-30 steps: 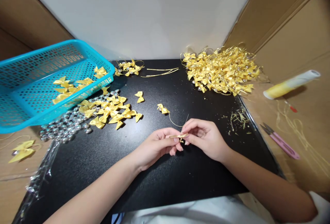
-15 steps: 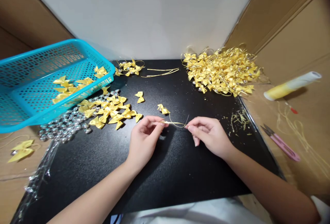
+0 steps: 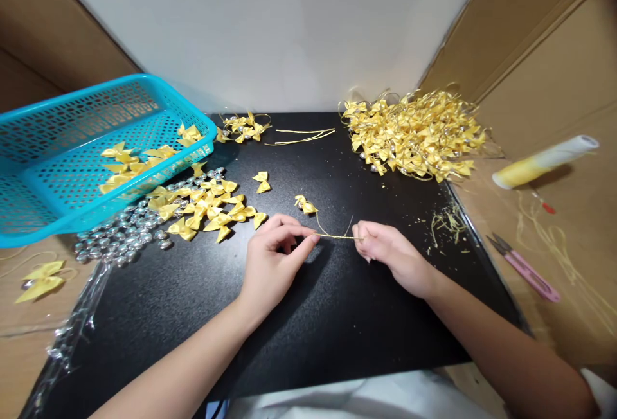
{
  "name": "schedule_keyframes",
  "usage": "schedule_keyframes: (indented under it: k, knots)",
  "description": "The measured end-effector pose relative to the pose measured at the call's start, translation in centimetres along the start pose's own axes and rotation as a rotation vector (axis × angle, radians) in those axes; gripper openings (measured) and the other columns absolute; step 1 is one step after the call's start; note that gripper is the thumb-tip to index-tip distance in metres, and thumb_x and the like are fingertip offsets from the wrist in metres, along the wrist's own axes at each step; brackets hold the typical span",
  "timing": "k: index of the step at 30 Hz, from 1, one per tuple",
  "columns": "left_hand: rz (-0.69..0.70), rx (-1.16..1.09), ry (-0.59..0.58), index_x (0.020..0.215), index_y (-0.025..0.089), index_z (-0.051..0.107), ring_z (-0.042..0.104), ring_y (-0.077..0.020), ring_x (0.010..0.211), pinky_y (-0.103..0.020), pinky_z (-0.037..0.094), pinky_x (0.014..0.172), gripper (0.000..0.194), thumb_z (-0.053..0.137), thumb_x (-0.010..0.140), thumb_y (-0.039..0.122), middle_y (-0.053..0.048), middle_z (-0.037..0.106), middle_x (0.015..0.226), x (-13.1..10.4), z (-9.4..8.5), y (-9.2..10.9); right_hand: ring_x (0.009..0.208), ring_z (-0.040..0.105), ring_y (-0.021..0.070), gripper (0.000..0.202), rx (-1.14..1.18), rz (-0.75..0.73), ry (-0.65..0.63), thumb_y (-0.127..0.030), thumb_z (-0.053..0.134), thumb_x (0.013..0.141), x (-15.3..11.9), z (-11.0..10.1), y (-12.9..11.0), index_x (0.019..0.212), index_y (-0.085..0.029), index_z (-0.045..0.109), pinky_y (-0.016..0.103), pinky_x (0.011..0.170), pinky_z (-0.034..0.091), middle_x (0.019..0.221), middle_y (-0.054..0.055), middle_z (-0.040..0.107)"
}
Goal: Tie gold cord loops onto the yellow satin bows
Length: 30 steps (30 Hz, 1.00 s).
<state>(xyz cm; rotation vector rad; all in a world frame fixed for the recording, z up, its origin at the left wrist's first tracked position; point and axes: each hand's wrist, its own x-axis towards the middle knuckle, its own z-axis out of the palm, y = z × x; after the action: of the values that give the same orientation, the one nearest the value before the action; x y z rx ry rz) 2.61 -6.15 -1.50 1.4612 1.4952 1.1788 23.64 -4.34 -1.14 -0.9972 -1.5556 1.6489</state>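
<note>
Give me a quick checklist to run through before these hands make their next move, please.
1. Left hand pinching the gold cord: ok.
2. Right hand gripping the cord too: ok.
3. Cord straight between the hands: ok.
4. Thin thread from the nearest yellow bow away from the cord: not ok, it crosses it in this view.
5. Pink snips lying apart from both hands: ok.
6. Knot in the cord: cannot tell, too small.

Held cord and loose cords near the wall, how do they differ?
The held cord is stretched between the left hand and right hand; the loose cords lie on the black table. The held cord is nearer the camera, the loose cords nearer the wall. Both look thin and gold.
</note>
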Motion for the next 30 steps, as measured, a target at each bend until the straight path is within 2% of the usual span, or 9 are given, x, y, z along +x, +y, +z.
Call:
schedule_keyframes:
  k: [2,5,9,12,16,19,22,26,30]
  knots:
    - [-0.045,-0.044,-0.108,0.070,0.019,0.077,0.050,-0.0117,0.057,-0.024,0.037,0.052,0.007,0.075,0.073,0.026,-0.004,0.068,0.073,0.2,-0.2,0.0,0.057,0.028,0.0116,0.040,-0.130,-0.031,0.077,-0.038,0.056,0.089,-0.1,-0.1,0.0,0.060,-0.021,0.034,0.027,0.055,0.024,0.061,-0.005,0.031]
    - [-0.212,-0.204,-0.426,0.066,0.018,0.076,0.047,-0.0116,0.052,-0.023,0.035,0.050,0.017,0.077,0.072,0.033,-0.003,0.063,0.058,0.4,-0.7,-0.1,0.055,0.030,0.0114,0.039,-0.007,-0.061,0.152,-0.037,0.055,0.089,-0.1,-0.4,0.0,0.059,-0.021,0.036,0.028,0.054,0.024,0.057,-0.005,0.032]
    - [-0.415,-0.477,-0.707,0.057,0.018,0.071,0.046,-0.0113,0.049,-0.023,0.036,0.049,0.033,0.081,0.064,0.048,-0.001,0.057,0.050,0.5,-0.9,-0.2,0.051,0.026,0.0109,0.033,0.280,0.008,0.040,-0.035,0.054,0.080,0.2,-0.7,0.2,0.057,-0.022,0.035,0.027,0.051,0.025,0.055,-0.006,0.029]
    - [-0.438,-0.622,-0.619,0.054,0.017,0.067,0.041,-0.0091,0.050,-0.021,0.033,0.048,0.041,0.082,0.061,0.055,0.000,0.051,0.054,0.5,-0.7,-0.1,0.054,0.028,0.0120,0.029,0.146,-0.023,-0.007,-0.033,0.050,0.079,0.3,-0.7,0.2,0.059,-0.023,0.032,0.028,0.052,0.026,0.058,-0.005,0.030]
    - [-0.405,-0.679,-0.405,0.057,0.016,0.065,0.036,-0.0082,0.056,-0.019,0.029,0.047,0.039,0.083,0.062,0.050,0.000,0.047,0.069,0.5,-0.5,-0.3,0.065,0.035,0.0156,0.027,-0.434,-0.263,0.024,-0.023,0.044,0.086,0.1,-0.3,-0.2,0.062,-0.021,0.031,0.032,0.062,0.029,0.065,-0.002,0.036]
    - [-0.472,-0.669,-0.383,0.066,0.017,0.067,0.027,-0.0062,0.051,-0.018,0.021,0.044,0.034,0.081,0.067,0.049,0.004,0.039,0.060,0.4,-0.4,-0.6,0.077,0.040,0.0185,0.024,-0.647,-0.351,0.034,-0.019,0.038,0.092,-0.1,0.0,-0.4,0.067,-0.020,0.038,0.036,0.072,0.033,0.077,0.002,0.044]
    - [-0.442,-0.589,-0.386,0.074,0.018,0.069,0.027,-0.0058,0.048,-0.018,0.021,0.044,0.033,0.077,0.071,0.050,0.006,0.040,0.054,0.3,-0.2,-0.5,0.082,0.042,0.0202,0.026,-0.678,-0.350,0.044,-0.022,0.033,0.096,-0.2,0.3,-0.5,0.071,-0.020,0.042,0.037,0.075,0.036,0.084,0.004,0.047]
    - [-0.296,-0.381,-0.339,0.076,0.017,0.070,0.045,-0.0097,0.054,-0.020,0.034,0.051,0.029,0.073,0.077,0.046,0.001,0.056,0.059,0.0,0.1,-0.1,0.075,0.046,0.0186,0.036,-0.566,-0.272,0.038,-0.028,0.031,0.100,-0.1,0.5,-0.2,0.071,-0.020,0.051,0.035,0.073,0.039,0.073,0.002,0.049]
    - [-0.241,-0.292,-0.276,0.079,0.017,0.070,0.052,-0.0120,0.058,-0.023,0.041,0.057,0.025,0.067,0.083,0.041,0.000,0.062,0.063,-0.2,0.2,-0.1,0.084,0.059,0.0193,0.038,-0.388,-0.166,0.045,-0.034,0.034,0.101,-0.2,0.6,0.3,0.100,-0.021,0.070,0.034,0.080,0.046,0.089,0.005,0.065]
